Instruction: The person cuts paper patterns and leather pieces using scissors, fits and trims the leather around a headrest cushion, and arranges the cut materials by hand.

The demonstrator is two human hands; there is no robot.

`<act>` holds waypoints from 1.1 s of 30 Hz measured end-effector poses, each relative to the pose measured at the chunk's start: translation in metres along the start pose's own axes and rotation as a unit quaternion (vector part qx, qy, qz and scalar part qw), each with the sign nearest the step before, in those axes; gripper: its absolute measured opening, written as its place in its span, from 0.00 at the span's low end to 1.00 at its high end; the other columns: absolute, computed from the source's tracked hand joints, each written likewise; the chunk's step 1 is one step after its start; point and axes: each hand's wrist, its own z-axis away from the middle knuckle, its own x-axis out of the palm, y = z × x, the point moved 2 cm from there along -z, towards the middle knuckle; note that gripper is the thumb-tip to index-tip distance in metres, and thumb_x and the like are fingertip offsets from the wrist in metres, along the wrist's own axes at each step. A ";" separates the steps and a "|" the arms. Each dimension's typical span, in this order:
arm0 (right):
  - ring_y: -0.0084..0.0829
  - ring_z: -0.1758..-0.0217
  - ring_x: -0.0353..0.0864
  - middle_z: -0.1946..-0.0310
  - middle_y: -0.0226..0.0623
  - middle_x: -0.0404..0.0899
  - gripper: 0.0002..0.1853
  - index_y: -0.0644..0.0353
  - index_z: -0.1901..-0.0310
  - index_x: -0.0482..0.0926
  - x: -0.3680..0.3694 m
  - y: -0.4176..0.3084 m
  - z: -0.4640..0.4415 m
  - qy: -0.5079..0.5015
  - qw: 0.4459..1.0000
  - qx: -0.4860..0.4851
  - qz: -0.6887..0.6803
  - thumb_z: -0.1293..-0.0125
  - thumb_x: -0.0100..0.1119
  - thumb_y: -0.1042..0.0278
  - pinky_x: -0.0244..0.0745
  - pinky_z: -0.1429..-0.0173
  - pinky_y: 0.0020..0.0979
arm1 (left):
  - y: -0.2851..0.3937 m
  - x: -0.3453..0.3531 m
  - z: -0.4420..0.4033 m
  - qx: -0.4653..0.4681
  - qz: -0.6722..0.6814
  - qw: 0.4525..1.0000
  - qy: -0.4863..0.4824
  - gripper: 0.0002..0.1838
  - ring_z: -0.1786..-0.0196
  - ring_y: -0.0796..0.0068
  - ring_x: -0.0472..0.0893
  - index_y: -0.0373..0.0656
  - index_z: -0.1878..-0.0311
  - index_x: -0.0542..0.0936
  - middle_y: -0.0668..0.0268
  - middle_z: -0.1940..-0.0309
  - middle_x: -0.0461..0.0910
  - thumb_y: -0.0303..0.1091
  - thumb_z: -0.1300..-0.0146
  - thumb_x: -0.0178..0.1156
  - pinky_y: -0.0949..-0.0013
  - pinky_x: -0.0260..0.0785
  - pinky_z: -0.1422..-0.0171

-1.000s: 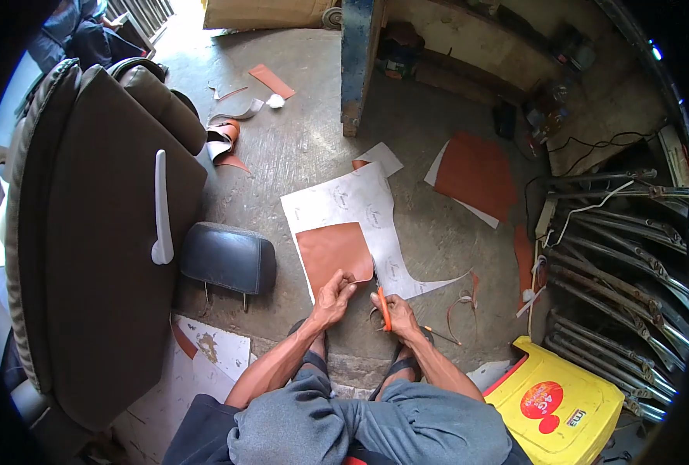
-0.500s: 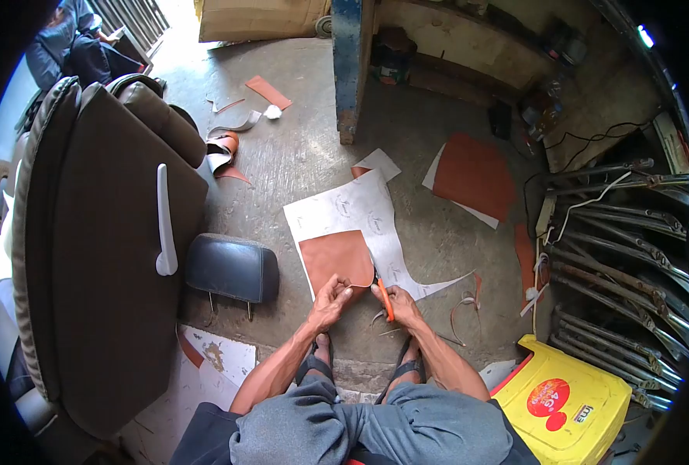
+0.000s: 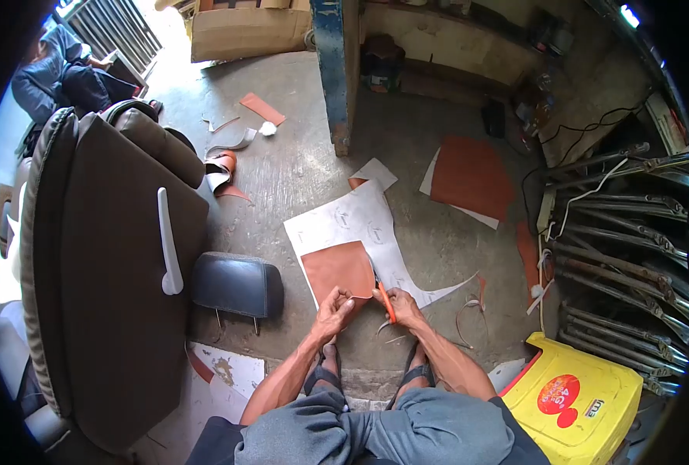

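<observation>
My left hand (image 3: 333, 310) pinches the near edge of a reddish-brown leatherette piece (image 3: 336, 270). In my right hand (image 3: 402, 307) is a pair of scissors with orange handles (image 3: 387, 304), its blades at the right edge of that piece. Beneath the piece lies a larger sheet, white printed backing up (image 3: 340, 221), with a narrow pointed tail reaching right. Whether the blades are parted cannot be made out.
A black headrest (image 3: 236, 287) and a large brown car seat (image 3: 119, 271) stand left. Another leatherette piece (image 3: 472, 178) lies far right. A yellow plastic stool (image 3: 573, 403) and metal frames (image 3: 631, 263) are at right. A person (image 3: 65, 74) sits at the far left.
The view has tilted slightly upward, so the surroundings sit lower in the frame. Both hands keep nearly the same grip at the leatherette's near right edge.
</observation>
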 end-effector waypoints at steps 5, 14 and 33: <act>0.21 0.81 0.76 0.79 0.30 0.76 0.42 0.69 0.55 0.80 0.000 -0.019 -0.011 -0.013 0.999 0.028 -0.044 0.40 0.66 0.26 0.72 0.78 0.26 | -0.003 -0.007 0.001 -0.058 -0.049 0.997 -0.009 0.05 0.64 0.87 0.68 0.44 0.50 0.70 0.77 0.66 0.72 0.30 0.24 0.55 0.77 0.61 0.61; 0.23 0.79 0.77 0.79 0.30 0.76 0.43 0.69 0.56 0.80 -0.001 -0.028 -0.028 -0.018 0.999 0.011 -0.041 0.42 0.65 0.23 0.72 0.77 0.27 | -0.006 -0.011 0.000 -0.050 -0.092 0.994 -0.013 0.08 0.54 0.83 0.74 0.44 0.49 0.70 0.72 0.58 0.79 0.32 0.24 0.58 0.75 0.68 0.51; 0.20 0.82 0.74 0.80 0.28 0.74 0.28 0.60 0.64 0.78 -0.027 0.010 -0.019 0.076 0.984 0.007 -0.160 0.33 0.66 0.37 0.66 0.83 0.23 | 0.037 0.015 -0.014 0.076 -0.352 0.928 -0.098 0.06 0.63 0.57 0.83 0.43 0.50 0.73 0.57 0.66 0.81 0.29 0.26 0.56 0.60 0.72 0.57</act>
